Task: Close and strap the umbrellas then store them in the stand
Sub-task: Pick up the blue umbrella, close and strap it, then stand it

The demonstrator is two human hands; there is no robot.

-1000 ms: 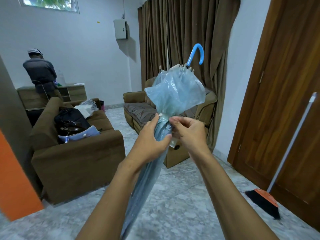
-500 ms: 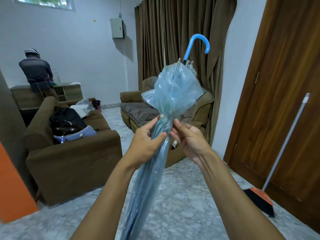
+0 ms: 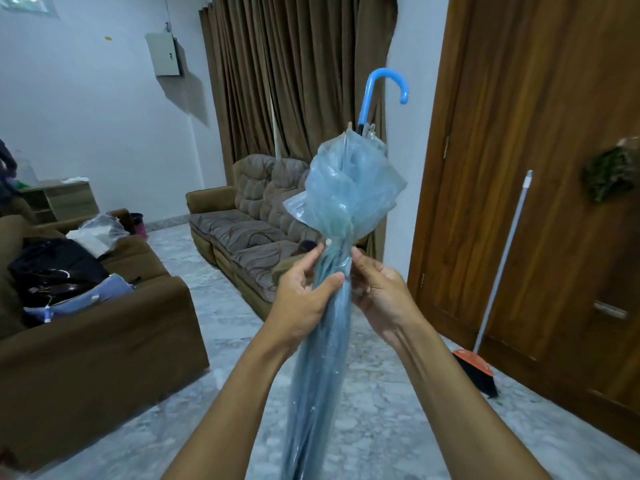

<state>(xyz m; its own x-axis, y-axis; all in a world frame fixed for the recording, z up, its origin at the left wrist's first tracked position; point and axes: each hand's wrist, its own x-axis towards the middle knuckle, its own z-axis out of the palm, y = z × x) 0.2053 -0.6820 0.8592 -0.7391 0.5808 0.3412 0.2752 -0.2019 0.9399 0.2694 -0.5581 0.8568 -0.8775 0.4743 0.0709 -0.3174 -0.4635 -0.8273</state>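
Item: translucent light-blue plastic umbrella (image 3: 343,188), folded, centre frame, blue hooked handle (image 3: 372,88) uppermost | Left hand (image 3: 304,296): curled round the gathered canopy below the bunched top | Right hand (image 3: 381,296): pinching the same spot from the right | Right edge: orange-headed broom (image 3: 472,365) leaning on brown wooden door (image 3: 536,133)

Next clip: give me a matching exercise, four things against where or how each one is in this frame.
Things
1. umbrella handle
2. broom
3. grey box
4. left hand

Place or state
A. fixed to the white wall
B. gripping the folded umbrella
C. leaning against the wooden door
D. blue, hooked end pointing up

Pairs: 1-D, 2-C, 3-A, 4-B
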